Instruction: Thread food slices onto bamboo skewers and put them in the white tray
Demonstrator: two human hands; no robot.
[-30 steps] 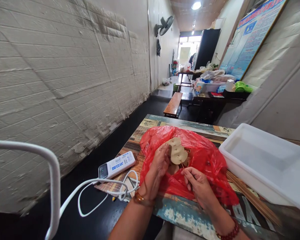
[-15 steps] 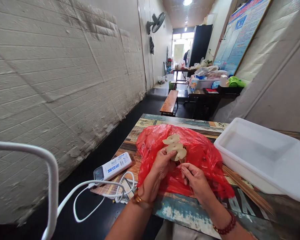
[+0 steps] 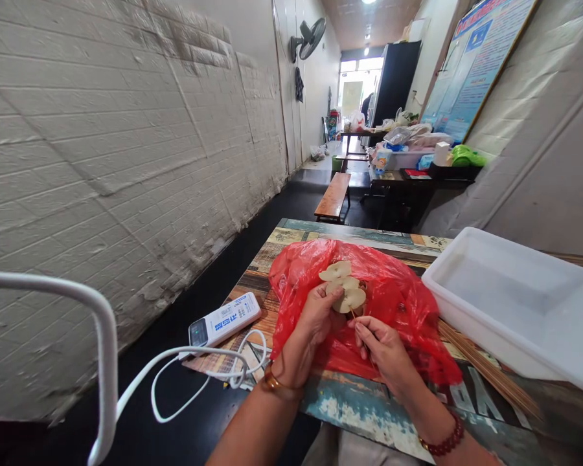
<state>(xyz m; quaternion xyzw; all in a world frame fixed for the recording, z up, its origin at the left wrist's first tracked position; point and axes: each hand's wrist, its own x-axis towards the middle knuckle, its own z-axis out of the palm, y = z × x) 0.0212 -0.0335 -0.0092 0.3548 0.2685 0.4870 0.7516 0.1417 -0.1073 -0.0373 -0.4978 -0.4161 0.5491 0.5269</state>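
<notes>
Thin, pale, roundish slices [image 3: 352, 299], whose kind I cannot make out, sit one above another on a thin wooden skewer [image 3: 353, 314]. My left hand [image 3: 322, 312] pinches the slices, its thumb flat across their face. Below them, my right hand [image 3: 376, 341] grips the skewer's lower part between thumb and fingers. Both hands are over a crumpled red plastic bag [image 3: 301, 272] spread on the table [image 3: 350, 408]. Brownish contents show at the bag's opening behind the slices, mostly hidden.
Right of the bag lie a bundle of bare skewers [image 3: 495, 375] and a white plastic tub [image 3: 529, 349]. A white power bank [image 3: 226, 318] with a looping cable [image 3: 162, 395] is at the left edge. Beyond stand a wooden bench [image 3: 333, 196] and a cluttered table [image 3: 418, 184].
The whole view has shifted slightly, so everything appears a little further right. Both hands keep their hold on the slices and the skewer, with hardly any movement relative to the bag.
</notes>
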